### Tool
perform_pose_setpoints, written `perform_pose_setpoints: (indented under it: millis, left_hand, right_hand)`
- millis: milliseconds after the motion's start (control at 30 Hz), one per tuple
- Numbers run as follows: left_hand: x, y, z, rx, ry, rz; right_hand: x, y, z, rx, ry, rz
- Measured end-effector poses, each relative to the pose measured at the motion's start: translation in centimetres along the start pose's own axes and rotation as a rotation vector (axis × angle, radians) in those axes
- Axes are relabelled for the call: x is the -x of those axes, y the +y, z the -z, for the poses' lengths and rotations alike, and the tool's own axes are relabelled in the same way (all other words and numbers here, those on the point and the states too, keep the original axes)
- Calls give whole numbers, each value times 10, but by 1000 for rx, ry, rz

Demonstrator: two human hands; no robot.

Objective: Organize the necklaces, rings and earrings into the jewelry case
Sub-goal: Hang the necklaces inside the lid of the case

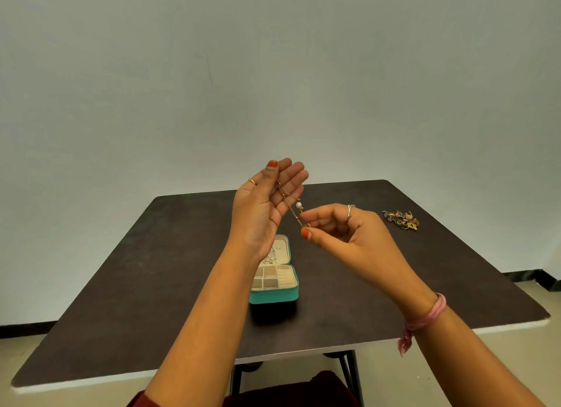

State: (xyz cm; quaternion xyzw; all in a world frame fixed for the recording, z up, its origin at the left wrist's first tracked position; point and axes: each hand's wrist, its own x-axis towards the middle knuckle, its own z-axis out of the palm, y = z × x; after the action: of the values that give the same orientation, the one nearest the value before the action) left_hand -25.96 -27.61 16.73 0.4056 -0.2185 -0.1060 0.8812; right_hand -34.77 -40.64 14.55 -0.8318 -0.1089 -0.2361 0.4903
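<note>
Presently, head view, items as follows. Left hand (267, 200): raised above the tabletop (151, 270), palm up, fingers straight and relaxed, a gold necklace (288, 202) with a white pearl bead draped across the fingers. Right hand (343, 227): fingers curled, thumb and forefinger pinching the necklace's lower end, just right of the left hand. Jewelry case (274, 285): teal, lid open, cream compartments, standing on the tabletop below the hands; silver chains lie in the lid. Jewelry pile (401, 219): mixed small pieces, far right on the tabletop, well apart from the case.
</note>
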Motion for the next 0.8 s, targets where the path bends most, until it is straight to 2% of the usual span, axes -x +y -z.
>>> perform_pose_setpoints:
  millis: [267, 467, 800]
  left_hand:
    - [8, -2, 3, -307, -90, 171]
    - [11, -3, 4, -314, -161, 214]
    - [10, -10, 3, -228, -92, 248]
  right_hand:
    - [-16, -26, 21, -6, -120, 35]
    - [-35, -30, 36, 123, -162, 25]
    - [-43, -28, 30, 299, -73, 176]
